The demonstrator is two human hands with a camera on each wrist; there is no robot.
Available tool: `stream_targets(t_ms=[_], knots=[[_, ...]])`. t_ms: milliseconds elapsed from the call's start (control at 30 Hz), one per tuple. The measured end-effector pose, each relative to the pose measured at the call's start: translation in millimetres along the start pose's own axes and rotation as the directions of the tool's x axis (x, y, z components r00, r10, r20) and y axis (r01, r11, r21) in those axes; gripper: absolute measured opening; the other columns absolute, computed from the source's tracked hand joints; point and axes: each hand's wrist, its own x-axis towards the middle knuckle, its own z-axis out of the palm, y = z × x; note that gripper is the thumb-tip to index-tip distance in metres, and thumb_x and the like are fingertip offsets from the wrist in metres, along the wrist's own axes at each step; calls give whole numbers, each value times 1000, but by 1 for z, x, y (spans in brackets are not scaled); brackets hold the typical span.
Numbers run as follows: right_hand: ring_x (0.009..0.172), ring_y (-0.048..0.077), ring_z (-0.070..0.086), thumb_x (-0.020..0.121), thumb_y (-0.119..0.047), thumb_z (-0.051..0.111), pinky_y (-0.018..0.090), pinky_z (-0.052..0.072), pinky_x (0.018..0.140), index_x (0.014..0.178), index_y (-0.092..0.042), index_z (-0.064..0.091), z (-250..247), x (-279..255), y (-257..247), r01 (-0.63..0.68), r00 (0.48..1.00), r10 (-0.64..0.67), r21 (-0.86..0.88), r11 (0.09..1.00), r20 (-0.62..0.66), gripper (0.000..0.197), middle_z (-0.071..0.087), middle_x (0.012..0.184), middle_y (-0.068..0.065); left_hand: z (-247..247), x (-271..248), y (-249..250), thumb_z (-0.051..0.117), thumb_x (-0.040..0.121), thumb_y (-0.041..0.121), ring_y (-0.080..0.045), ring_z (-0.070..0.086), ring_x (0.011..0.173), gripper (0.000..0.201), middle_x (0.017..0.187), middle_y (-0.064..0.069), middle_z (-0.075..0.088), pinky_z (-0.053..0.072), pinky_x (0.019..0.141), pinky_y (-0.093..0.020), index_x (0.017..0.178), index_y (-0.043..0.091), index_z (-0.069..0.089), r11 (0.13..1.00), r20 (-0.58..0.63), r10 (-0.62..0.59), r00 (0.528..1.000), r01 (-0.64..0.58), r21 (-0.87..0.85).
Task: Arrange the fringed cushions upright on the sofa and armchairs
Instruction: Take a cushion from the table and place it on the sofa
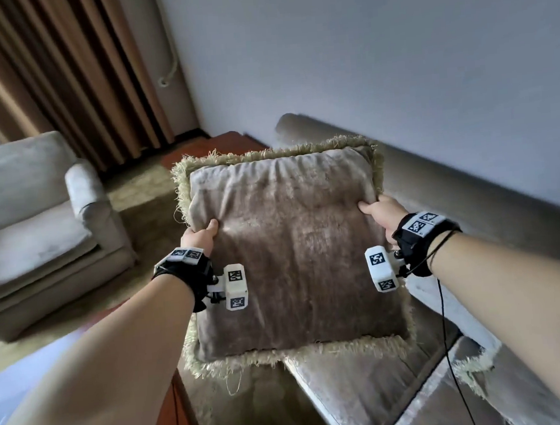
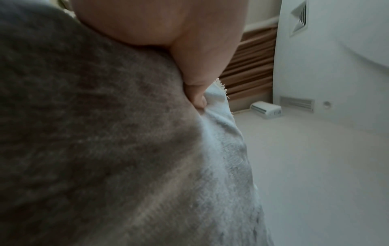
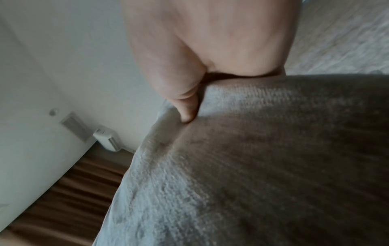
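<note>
A brown velvet cushion with a pale fringe (image 1: 288, 252) is held up in front of me, above the sofa's left end. My left hand (image 1: 201, 235) grips its left side, thumb on the front face and fingers behind. My right hand (image 1: 377, 213) grips the right side the same way. In the left wrist view the thumb of the left hand (image 2: 195, 93) presses into the cushion (image 2: 94, 133). The right wrist view shows the right hand (image 3: 185, 109) pinching the cushion's (image 3: 252, 166) edge. A second fringed cushion (image 1: 475, 369) lies on the sofa (image 1: 437, 180) at lower right, mostly hidden.
A grey armchair (image 1: 38, 228) stands at the left with nothing on its seat. Brown curtains (image 1: 60, 72) hang behind it. A wooden side table (image 1: 226, 142) sits between armchair and sofa. A dark glass-topped table (image 1: 254, 412) is near my legs. The wall runs behind the sofa.
</note>
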Motion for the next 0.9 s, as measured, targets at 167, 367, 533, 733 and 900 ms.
stream_targets(t_ms=[167,367,533,733,900], knots=[[123,28,55,65,-47,66,44,41,109,136,-13,52,-1,21,15,-97,967,106,54,994,-230,80,59,135,5,63,80,22,84,39,65,-26,72,92,80,99,-4,74,56,91,-42,100,17,67,1000,269,-26,963,26,4],[117,28,59,79,-33,69,42,44,105,132,-12,55,-18,14,21,-211,872,249,137,968,-422,59,63,129,6,141,115,49,83,32,62,-28,72,92,96,105,-6,73,56,89,-45,115,17,65,996,497,-52,866,8,90],[108,25,60,80,-34,71,37,46,97,125,-7,56,-50,20,39,-278,800,339,195,940,-495,55,65,120,5,227,138,46,91,23,62,-31,72,91,105,106,-8,74,56,88,-48,114,17,66,977,634,-145,759,10,211],[107,24,63,78,-26,77,36,47,95,120,-8,64,-75,43,94,-287,717,459,377,880,-525,47,68,116,3,330,142,26,95,27,58,-35,73,87,109,108,-12,73,56,85,-54,122,16,62,945,712,-282,642,57,323],[108,25,57,78,-42,77,32,43,82,139,-5,43,-93,69,131,-360,654,534,401,842,-535,79,56,123,5,392,129,17,93,25,59,-33,73,88,107,105,-14,73,57,84,-52,117,13,61,941,755,-282,592,15,339]])
